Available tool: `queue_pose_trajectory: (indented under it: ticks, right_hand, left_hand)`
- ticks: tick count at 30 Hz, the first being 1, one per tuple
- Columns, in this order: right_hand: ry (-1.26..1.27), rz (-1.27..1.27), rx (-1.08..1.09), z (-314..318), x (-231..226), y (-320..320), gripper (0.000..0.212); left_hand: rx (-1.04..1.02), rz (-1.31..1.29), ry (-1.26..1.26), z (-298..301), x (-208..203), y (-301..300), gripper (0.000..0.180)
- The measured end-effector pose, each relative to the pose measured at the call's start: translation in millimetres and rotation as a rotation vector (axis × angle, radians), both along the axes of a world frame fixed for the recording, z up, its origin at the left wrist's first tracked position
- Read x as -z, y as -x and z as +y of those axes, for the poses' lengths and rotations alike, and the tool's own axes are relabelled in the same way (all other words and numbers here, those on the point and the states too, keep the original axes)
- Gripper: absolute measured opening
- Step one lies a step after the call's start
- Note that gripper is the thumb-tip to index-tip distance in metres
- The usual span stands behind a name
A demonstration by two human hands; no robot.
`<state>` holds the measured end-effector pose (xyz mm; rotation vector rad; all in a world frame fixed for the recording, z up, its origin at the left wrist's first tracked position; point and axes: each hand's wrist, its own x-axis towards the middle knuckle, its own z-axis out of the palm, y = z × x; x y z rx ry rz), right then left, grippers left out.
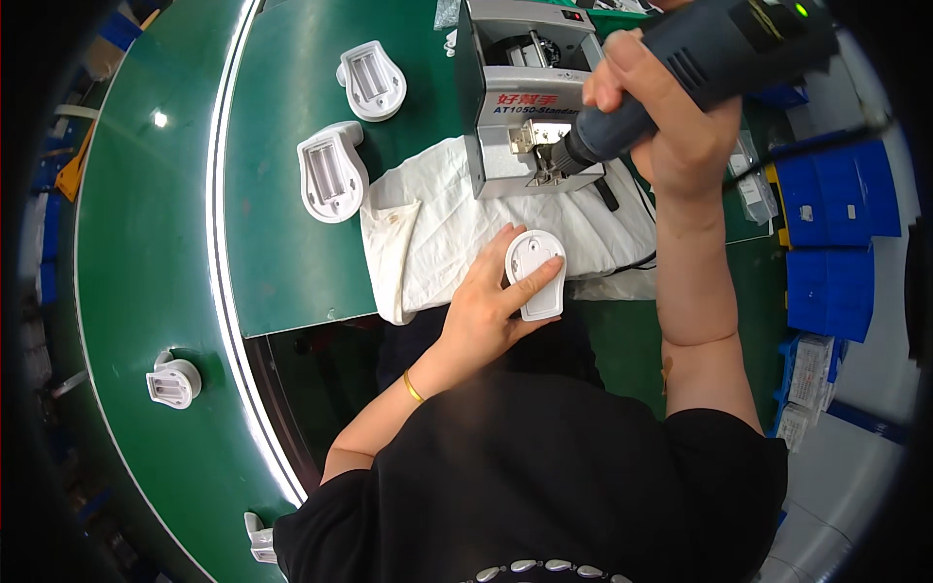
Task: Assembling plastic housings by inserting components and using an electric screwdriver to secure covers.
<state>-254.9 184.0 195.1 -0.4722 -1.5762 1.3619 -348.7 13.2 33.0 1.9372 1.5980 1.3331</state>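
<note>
My right hand [680, 121] is wrapped round a dark grey electric screwdriver [622, 126] with a small green light at its rear end. Its tip points down to the left, at the front outlet of a grey screw feeder machine [496, 160]; whether a screw is on the bit is too small to tell. Closer to my body, my left hand [491, 301] grips a white plastic housing [530, 253], keyhole-shaped with a raised rim. The thumb lies across its recessed face, and the fingers go round its left side and underneath.
A white cloth [428, 209] lies under and before the machine. To its left stand two white housings [332, 175] [373, 83] with open battery slots. More white housings [173, 384] sit on the green conveyor belt [146, 291] at left. Blue bins [826, 209] line the right side.
</note>
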Motion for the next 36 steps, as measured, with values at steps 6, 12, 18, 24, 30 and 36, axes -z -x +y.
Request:
queue_pose_trajectory:
  ticks: [6,12,18,24,30,36]
  right_hand:
    - [-0.150,-0.039,-0.071,-37.8,1.0,-22.6,0.047]
    - [-0.409,-0.254,-0.044,-45.6,7.8,-33.5,0.046]
    - [-0.328,-0.183,-0.109,-49.0,10.8,-30.6,0.046]
    - [-0.349,-0.189,-0.099,-47.9,13.3,-31.5,0.046]
    - [-0.310,-0.201,-0.146,-52.6,14.1,-26.6,0.039]
    - [-0.285,-0.212,-0.151,-55.0,15.5,-19.0,0.036]
  left_hand:
    - [0.014,-0.053,0.024,1.0,-1.9,1.0,0.071]
    - [0.003,-0.061,-0.003,0.6,-5.2,1.3,0.069]
    - [0.007,-0.078,-0.016,0.0,-5.8,0.3,0.066]
    - [0.005,-0.077,-0.022,0.6,-5.0,0.7,0.065]
    - [0.000,-0.088,-0.029,0.9,-1.4,0.4,0.064]
    - [-0.005,-0.085,-0.025,1.0,-2.0,0.7,0.065]
